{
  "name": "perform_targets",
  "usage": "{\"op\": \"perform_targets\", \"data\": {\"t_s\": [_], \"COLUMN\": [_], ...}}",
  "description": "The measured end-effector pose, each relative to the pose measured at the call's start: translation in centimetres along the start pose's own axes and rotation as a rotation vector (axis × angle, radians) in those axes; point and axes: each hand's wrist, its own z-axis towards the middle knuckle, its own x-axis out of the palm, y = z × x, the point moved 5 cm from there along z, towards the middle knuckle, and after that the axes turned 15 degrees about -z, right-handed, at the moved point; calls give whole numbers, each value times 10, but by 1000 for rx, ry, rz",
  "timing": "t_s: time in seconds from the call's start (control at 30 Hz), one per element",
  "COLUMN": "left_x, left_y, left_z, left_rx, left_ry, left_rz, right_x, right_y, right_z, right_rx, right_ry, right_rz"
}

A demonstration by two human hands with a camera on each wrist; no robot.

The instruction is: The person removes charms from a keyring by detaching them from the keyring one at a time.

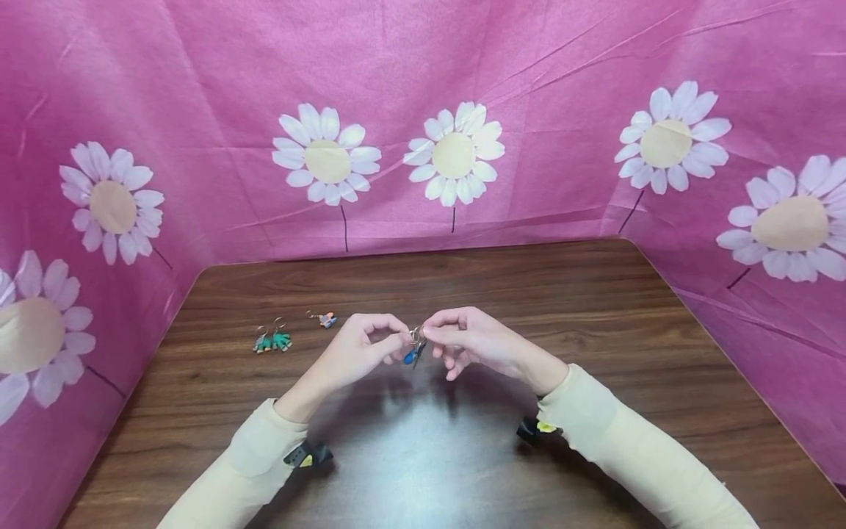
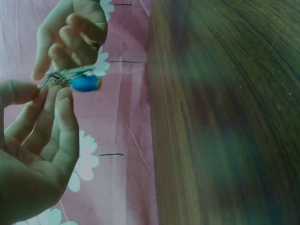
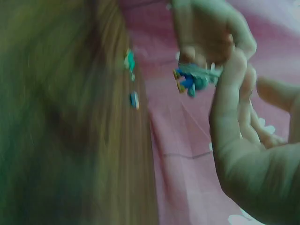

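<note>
My left hand (image 1: pixel 357 349) and right hand (image 1: pixel 492 344) meet over the middle of the table, thumb and forefinger of each pinching at the metal ring of a keychain (image 1: pixel 410 358). From that ring hangs a small figure, blue with yellow feet and a teal-grey head in the right wrist view. Beside the figure dangles a flat metal key (image 3: pixel 197 70). In the left wrist view the blue figure (image 2: pixel 86 84) is blurred, and fingertips partly hide the ring. The other fingers of my right hand curl loosely below the ring.
Left of my hands, two green figure keychains (image 1: pixel 272 342) lie side by side on the wooden table (image 1: pixel 529 279). A grey, orange and blue keychain (image 1: pixel 327 319) lies a little farther back. A pink flowered cloth (image 1: pixel 390 66) hangs around the back and sides.
</note>
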Motion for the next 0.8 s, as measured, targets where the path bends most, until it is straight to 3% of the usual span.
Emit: {"op": "perform_targets", "data": {"t_s": [0.1, 0.17, 0.4, 0.53, 0.67, 0.8], "left_x": [0, 0, 0, 1, 1, 0], "left_y": [0, 1, 2, 2, 0, -2], "left_z": [0, 0, 4, 0, -6, -9], "left_rx": [-22, -24, 38, 34, 23, 33], "left_ry": [26, 42, 23, 0, -38, -79], "left_rz": [37, 67, 61, 10, 33, 52], "right_x": [-4, -5, -4, -1, 3, 3], "right_y": [3, 5, 9, 8, 4, 3], "right_z": [2, 3, 4, 3, 1, -4], "right_rx": [3, -4, -41, -43, -18, 5], "right_ry": [0, -11, -58, -93, -126, -136], "right_rz": [-143, -177, -137, -43, 41, -107]}}
